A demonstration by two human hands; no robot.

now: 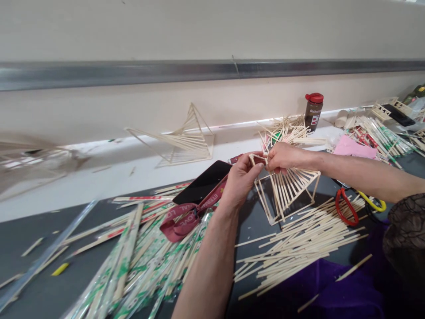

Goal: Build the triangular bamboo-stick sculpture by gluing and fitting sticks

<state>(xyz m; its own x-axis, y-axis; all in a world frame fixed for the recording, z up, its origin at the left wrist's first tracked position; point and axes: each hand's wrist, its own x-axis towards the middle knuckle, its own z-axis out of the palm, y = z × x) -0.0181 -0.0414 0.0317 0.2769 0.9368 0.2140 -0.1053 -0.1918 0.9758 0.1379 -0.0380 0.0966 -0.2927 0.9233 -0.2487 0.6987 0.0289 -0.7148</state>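
Note:
A model frame of thin wooden sticks [288, 188] stands on the dark table, its sticks fanned out into a twisted surface. My left hand [241, 177] grips its upper left corner, thumb and fingers closed around the joint. Close beside it, my right hand [282, 157] is closed in a pinch at the same top edge; the fingertips partly hide what lies between them. Loose wooden sticks [302, 250] are spread in a pile just in front of the frame. Red-handled scissors [345, 207] lie at the right of that pile.
A black phone [202, 181] and a red lanyard [181, 223] rest on wrapped chopsticks [156, 261] at left. Another stick model [189, 141] stands by the wall. Behind my hands are a stick heap [292, 128] and a red-lidded bottle [314, 111]. A clear ruler [49, 252] lies far left.

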